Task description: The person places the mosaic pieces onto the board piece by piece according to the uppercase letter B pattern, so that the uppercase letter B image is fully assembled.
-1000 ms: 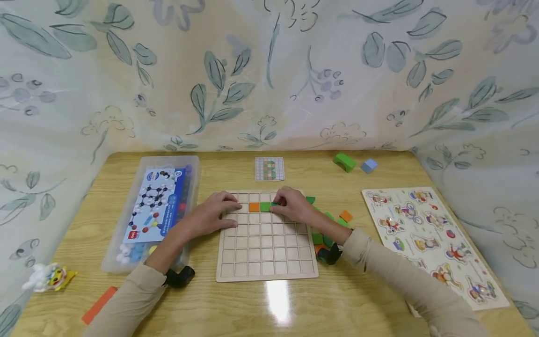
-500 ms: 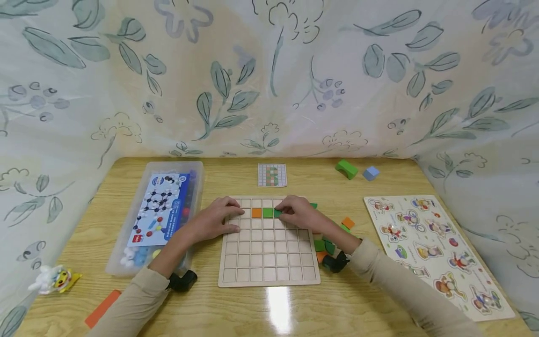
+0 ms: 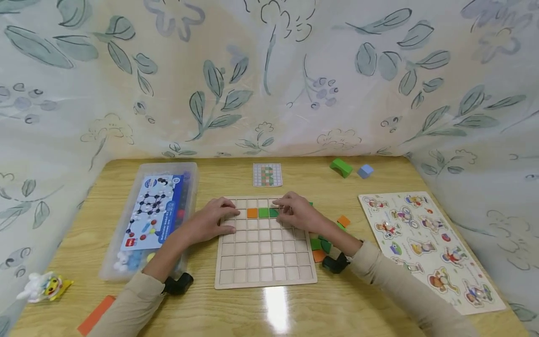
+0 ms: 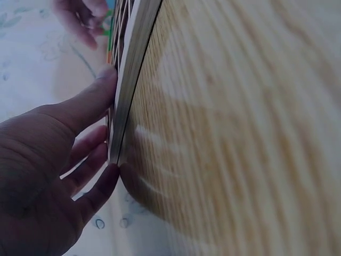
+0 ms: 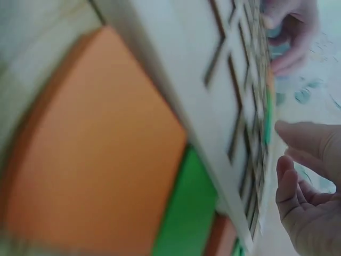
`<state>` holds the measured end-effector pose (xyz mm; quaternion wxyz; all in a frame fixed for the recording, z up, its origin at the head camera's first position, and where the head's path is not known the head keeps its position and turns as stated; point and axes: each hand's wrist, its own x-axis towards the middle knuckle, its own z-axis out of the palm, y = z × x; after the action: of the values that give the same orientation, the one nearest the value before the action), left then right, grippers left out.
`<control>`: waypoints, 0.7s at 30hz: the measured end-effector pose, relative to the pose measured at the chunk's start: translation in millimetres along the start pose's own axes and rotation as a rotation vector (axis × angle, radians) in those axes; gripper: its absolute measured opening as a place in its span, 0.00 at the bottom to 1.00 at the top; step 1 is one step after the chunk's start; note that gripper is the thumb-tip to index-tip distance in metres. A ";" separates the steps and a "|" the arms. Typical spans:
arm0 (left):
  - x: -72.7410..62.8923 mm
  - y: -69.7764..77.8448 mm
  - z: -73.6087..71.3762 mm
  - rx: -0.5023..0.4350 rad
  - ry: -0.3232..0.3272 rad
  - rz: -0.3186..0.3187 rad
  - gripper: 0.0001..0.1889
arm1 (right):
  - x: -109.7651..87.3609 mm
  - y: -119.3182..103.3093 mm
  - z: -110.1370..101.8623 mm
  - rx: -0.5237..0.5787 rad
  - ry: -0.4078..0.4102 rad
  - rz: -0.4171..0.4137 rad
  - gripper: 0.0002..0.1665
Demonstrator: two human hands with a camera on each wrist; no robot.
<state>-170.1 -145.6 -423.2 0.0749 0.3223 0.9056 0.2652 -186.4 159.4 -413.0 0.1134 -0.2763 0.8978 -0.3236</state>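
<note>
A wooden grid board (image 3: 266,263) lies mid-table. In its second row from the back, an orange tile (image 3: 252,213), a green tile (image 3: 263,213) and a darker green tile (image 3: 273,213) sit side by side. My right hand (image 3: 301,213) hovers just right of the darker tile, and the right wrist view shows thumb and fingers (image 5: 298,140) apart with nothing between them. My left hand (image 3: 212,219) rests at the board's left edge, fingertips on its rim in the left wrist view, thumb (image 4: 93,98) also against the board.
Loose orange and green tiles (image 3: 318,255) lie along the board's right side. A small pattern card (image 3: 267,175) is behind the board. Left stands a molecular model kit box (image 3: 151,210); right, a picture puzzle board (image 3: 425,243). A green arch block (image 3: 341,167) and blue block (image 3: 365,171) are at the back.
The right hand's fingers have come away from the darker green tile, which now lies more exposed in its cell. The left hand stays at the board's edge. The head view shifts slightly.
</note>
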 end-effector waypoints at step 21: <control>-1.4 -1.8 0.4 0.008 0.006 -0.004 0.24 | -62.8 55.1 -18.0 -0.038 0.210 0.057 0.17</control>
<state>-169.8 -147.5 -424.5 0.0717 0.3200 0.9075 0.2626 -165.0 239.6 -433.2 0.0224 -0.2172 0.9182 -0.3306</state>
